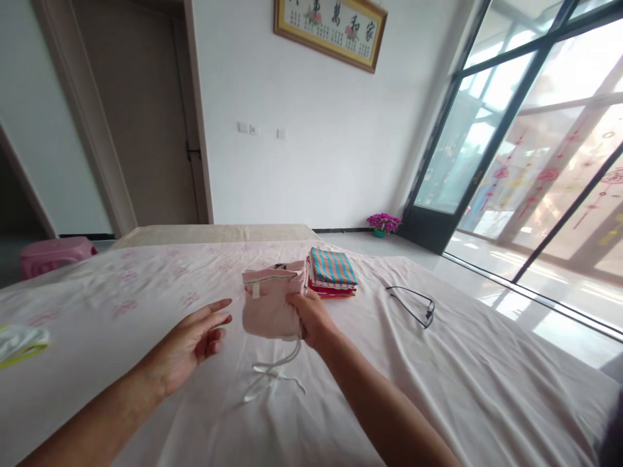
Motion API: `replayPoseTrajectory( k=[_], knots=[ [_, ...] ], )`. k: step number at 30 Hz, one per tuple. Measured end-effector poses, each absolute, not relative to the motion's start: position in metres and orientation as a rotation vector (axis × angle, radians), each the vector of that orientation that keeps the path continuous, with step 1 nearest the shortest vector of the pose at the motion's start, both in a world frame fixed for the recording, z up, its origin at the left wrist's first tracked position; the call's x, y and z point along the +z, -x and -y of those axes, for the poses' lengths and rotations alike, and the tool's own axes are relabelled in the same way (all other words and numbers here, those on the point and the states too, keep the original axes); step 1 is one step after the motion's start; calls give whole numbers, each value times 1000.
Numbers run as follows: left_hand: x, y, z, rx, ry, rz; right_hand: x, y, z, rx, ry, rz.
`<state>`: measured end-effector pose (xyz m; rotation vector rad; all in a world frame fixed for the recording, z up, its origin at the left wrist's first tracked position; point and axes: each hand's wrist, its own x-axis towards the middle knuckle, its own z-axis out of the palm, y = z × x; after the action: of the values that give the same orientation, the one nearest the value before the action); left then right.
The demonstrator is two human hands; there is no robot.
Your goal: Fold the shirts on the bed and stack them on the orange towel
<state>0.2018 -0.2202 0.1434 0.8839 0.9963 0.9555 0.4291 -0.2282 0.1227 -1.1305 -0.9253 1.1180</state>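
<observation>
A folded pink garment [272, 308] with a small white tag is held up over the sheet in the middle of the view. My right hand [311, 318] grips it by its right side. White drawstrings [272, 373] dangle from its lower edge toward the sheet. To the left of the garment, my left hand [202, 337] is apart from it, fingers loosely spread and holding nothing. Just behind and right of the garment sits a stack of folded cloths [333, 269], with a blue and orange striped one on top.
A pale patterned sheet [160, 311] covers the large surface. Eyeglasses [413, 305] lie on it at right; a white item with yellow edging [22, 344] lies at far left. Beyond are a pink stool [57, 254], magenta flowers [384, 224] and a glass door [477, 136].
</observation>
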Motion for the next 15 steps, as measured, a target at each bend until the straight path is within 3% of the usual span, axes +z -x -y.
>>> replayPoseTrajectory(
  k=[3,9,12,15],
  knots=[
    [104,-181,211,982,-1177,-1191,149,-493,233,880,1173,1052],
    [18,-149,173,1108,-1512,-1404,209,-603,202,-159,1361,1435],
    [0,-147,164,1023,-1666,-1426,202,-628,172,-523,1504,1563],
    [-5,-148,161,946,-1816,-1455,163,-635,145,-658,1631,1744]
  ],
)
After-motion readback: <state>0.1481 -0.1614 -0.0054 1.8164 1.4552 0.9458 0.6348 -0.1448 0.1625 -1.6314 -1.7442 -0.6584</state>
